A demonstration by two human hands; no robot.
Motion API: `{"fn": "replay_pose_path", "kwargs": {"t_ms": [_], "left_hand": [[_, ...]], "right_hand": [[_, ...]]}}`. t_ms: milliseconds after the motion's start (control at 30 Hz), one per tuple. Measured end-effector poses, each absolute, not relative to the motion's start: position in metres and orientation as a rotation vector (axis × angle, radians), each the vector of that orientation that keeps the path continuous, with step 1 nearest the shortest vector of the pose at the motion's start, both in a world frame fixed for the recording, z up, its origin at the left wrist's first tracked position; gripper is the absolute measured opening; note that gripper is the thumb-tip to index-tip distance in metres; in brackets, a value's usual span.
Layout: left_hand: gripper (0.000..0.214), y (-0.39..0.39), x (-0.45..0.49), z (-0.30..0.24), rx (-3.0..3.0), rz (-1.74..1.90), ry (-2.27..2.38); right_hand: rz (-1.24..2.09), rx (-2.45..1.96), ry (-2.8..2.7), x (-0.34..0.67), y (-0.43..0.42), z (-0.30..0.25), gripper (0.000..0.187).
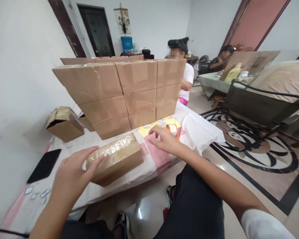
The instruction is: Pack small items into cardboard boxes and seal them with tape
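My left hand point(73, 172) lies over the near end of a small cardboard box point(119, 157) covered with clear tape, its fingers curled onto the top. The box rests on the cloth-covered table point(154, 166) in front of me. My right hand point(164, 138) reaches forward, fingers bent around a roll of tape point(172, 128) with an orange core that sits on the table. Both forearms are bare.
A wall of stacked sealed cardboard boxes point(129, 93) stands at the back of the table. An open box point(63, 122) sits at the left, and a black phone point(45, 165) lies nearer. A seated person point(185, 78) is behind the stack; another sits at a far table point(209, 81).
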State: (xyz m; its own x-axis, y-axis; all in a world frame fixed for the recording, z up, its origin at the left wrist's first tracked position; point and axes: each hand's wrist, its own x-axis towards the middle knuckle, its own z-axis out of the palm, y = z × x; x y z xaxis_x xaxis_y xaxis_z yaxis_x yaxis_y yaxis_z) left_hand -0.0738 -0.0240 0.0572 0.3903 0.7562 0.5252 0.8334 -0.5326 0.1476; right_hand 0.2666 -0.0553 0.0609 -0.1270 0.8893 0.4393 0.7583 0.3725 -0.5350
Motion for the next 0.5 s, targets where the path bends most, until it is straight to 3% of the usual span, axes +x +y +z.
{"fn": "replay_pose_path", "kwargs": {"t_ms": [133,300,500], "left_hand": [[0.060,0.010,-0.031,0.022,-2.775,-0.361,-0.997],[0.048,0.011,-0.012,-0.021,-2.650,-0.535,-0.714],[0.046,0.009,-0.027,-0.017,-2.660,-0.600,-0.429]], "right_hand": [[0.389,-1.644,-2.161,0.251,-0.019,0.003,0.016],[0.224,-1.785,-1.691,0.326,0.013,-0.022,0.030],[0.015,-2.213,-1.056,0.487,0.069,-0.030,0.035]]}}
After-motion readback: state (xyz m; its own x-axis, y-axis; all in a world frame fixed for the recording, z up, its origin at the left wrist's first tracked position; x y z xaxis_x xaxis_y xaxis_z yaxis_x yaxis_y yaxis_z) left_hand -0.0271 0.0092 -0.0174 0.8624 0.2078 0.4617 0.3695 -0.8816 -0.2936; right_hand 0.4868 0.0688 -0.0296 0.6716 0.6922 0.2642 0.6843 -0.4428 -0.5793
